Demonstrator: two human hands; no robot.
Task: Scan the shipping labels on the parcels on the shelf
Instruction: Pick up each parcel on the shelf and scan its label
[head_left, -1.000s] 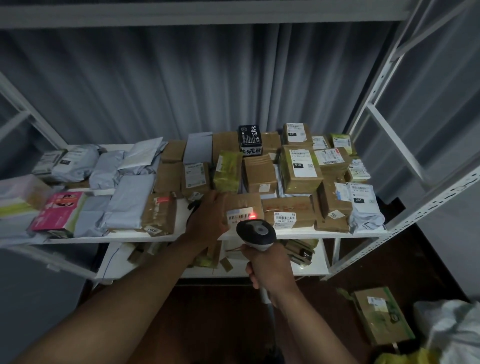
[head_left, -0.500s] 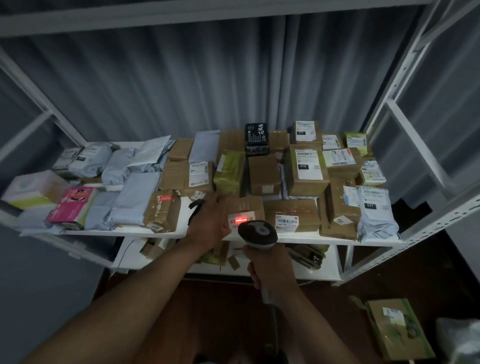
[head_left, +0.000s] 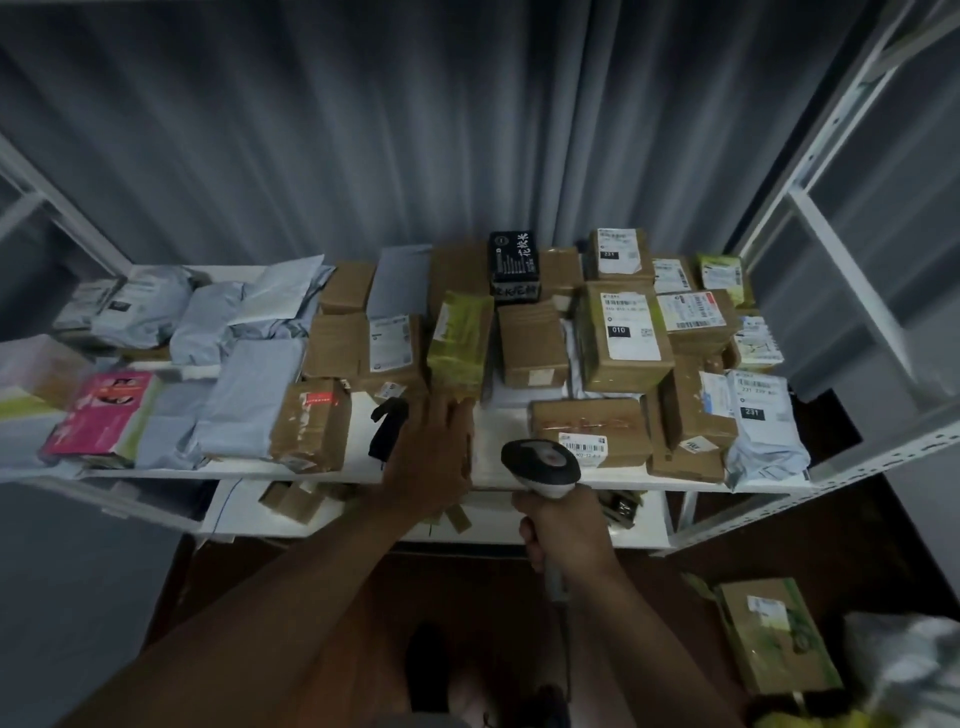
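Brown boxes and grey mailer bags crowd the white shelf. My right hand grips the handle of a black-and-white barcode scanner. Its head sits just left of the white barcode label on a flat brown box at the shelf's front. No red light shows. My left hand lies with straight fingers at the shelf's front edge, pointing toward a green-wrapped parcel. It covers a small brown parcel, of which only a thin edge shows, blurred.
A black object lies on the shelf just left of my left hand. A pink box sits at the front left. A lower shelf holds scraps and small items. On the floor at right lies a brown parcel beside a white bag.
The red scan light on the small box's label has gone out. The scanner has shifted right toward the flat box's label. My left hand has flattened over the small box.
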